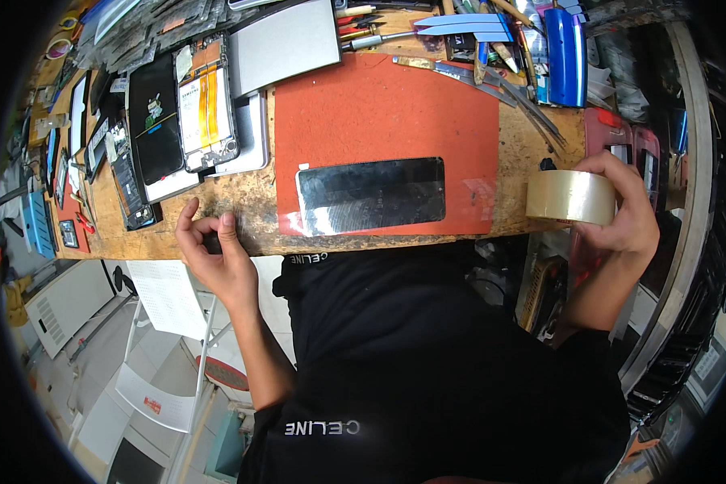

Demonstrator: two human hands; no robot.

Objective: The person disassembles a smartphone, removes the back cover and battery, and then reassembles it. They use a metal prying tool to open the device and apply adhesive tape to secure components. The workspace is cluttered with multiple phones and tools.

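A wide roll of clear packing tape (571, 198) is gripped in my right hand (631, 211), at the right end of the bench's front edge. Thumb and fingers press on the roll's right side. My left hand (220, 248) is raised at the front edge on the left, fingers loosely curled and apart, with nothing in it. Between the hands, a black phone screen panel (373, 196) lies flat on an orange-red mat (387, 113). Its glossy face has a pale, streaky reflection at the lower left, and clear film seems to stick out at its left edge.
Left of the mat are an opened phone (204, 109) with orange ribbon strips, a dark phone screen (155, 121) and a pale flat box (286, 47). Tweezers (532, 113), pens and a blue phone back (565, 58) crowd the back right. A white folding chair (165, 298) stands below left.
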